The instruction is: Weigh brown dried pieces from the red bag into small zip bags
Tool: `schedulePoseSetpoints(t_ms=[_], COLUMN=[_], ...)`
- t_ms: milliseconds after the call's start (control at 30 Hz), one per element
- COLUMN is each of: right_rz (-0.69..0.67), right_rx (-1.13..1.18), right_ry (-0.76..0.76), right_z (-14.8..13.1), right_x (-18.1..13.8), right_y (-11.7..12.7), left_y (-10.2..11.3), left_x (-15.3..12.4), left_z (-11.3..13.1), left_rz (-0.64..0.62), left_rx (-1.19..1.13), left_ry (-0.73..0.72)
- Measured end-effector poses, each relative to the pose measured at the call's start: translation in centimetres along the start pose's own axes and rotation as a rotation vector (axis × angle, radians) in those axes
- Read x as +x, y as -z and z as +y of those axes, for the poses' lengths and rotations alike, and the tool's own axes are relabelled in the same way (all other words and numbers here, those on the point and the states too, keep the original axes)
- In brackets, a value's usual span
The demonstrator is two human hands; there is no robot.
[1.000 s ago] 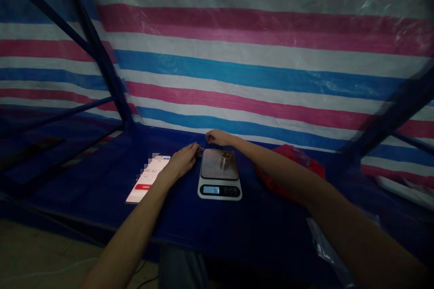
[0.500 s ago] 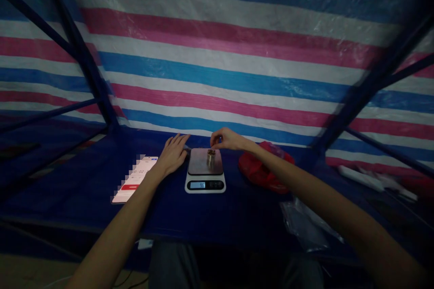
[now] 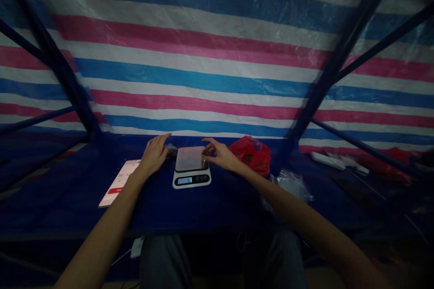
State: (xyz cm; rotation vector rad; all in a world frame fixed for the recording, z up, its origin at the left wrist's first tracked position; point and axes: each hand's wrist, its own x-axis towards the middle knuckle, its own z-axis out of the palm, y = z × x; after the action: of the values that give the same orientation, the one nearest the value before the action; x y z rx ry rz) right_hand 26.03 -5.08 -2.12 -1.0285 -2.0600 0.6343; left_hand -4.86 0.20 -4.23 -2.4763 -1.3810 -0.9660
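A white kitchen scale [image 3: 191, 179] with a metal pan and a lit display lies on the blue table. At the right edge of its pan, the fingers of my right hand [image 3: 222, 155] close around a small metal cup [image 3: 204, 159] with brown bits at its top. The fingers partly cover the cup, and I cannot tell whether it still touches the pan. Left of the scale, my left hand [image 3: 153, 157] rests flat with fingers stretched out. A small, dark clear-plastic packet [image 3: 171, 150] sits between that hand and the pan.
An open red plastic bag [image 3: 257, 156] with brown bits inside stands right of the scale. Clear plastic bags [image 3: 293, 184] lie nearer me. A phone [image 3: 117, 185] showing a timer is at the left, partly behind my forearm. Blue frame posts [image 3: 313, 86] and striped sheeting [image 3: 203, 76] rise behind.
My right hand has come down from above the cup and taken hold of it, and the cup has shifted to the pan's right edge. The whole view has turned slightly right.
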Motion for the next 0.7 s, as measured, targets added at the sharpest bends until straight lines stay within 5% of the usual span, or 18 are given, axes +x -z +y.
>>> schedulePoseSetpoints(t_ms=[233,367,467,700], right_rz=[-0.05,0.085,-0.135,-0.208], right_rx=[-0.186,-0.497,-0.715,-0.737], right_ry=[-0.034,-0.107,-0.242,-0.251], right_z=[0.3,2.2,4.5,7.3], right_x=[-8.2,-7.8,-6.7,-5.8], right_y=[3.7,8.7,11.3,11.0], left_y=[0.1,-0.3,-1.2,-1.3], left_x=[1.3,3.2,4.0,1.9], left_z=[3.3,7.5,9.6,8.1], left_rz=[0.158,0.302,0.35,0.319], left_rx=[-0.011,-0.096,-0.119,-0.067], left_ry=[-0.133,-0.187,-0.202,-0.247])
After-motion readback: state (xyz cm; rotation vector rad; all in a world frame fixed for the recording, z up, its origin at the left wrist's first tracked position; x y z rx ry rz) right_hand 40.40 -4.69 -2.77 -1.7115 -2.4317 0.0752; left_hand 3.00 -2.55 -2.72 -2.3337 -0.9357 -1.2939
